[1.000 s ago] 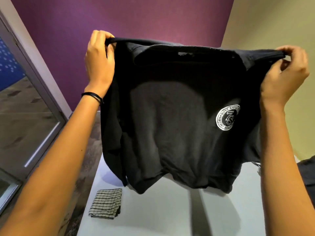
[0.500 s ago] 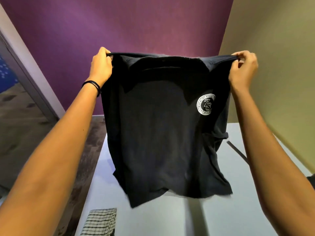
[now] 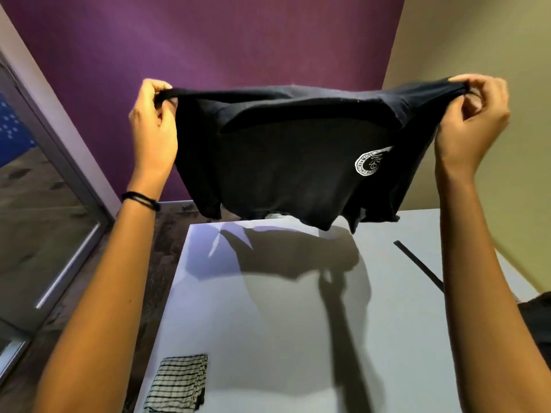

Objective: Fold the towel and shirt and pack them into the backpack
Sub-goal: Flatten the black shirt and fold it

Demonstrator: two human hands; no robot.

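A black shirt (image 3: 286,162) with a round white logo hangs spread in the air above the white table (image 3: 283,323). My left hand (image 3: 153,129) grips its left shoulder and my right hand (image 3: 474,114) pinches its right shoulder. The hem swings away from me, over the table's far edge. A folded checked towel (image 3: 179,383) lies flat near the table's front left corner. At the right edge, a dark fabric thing (image 3: 536,317) that may be the backpack shows only partly.
A black strap or strip (image 3: 417,265) lies on the table's right side. A purple wall stands behind the table, a beige wall to the right, and a glass door with a dark floor to the left.
My hands have spread wider apart with the shirt, and its lower part has swung up and away from me, so it hangs shorter over the table's far edge.
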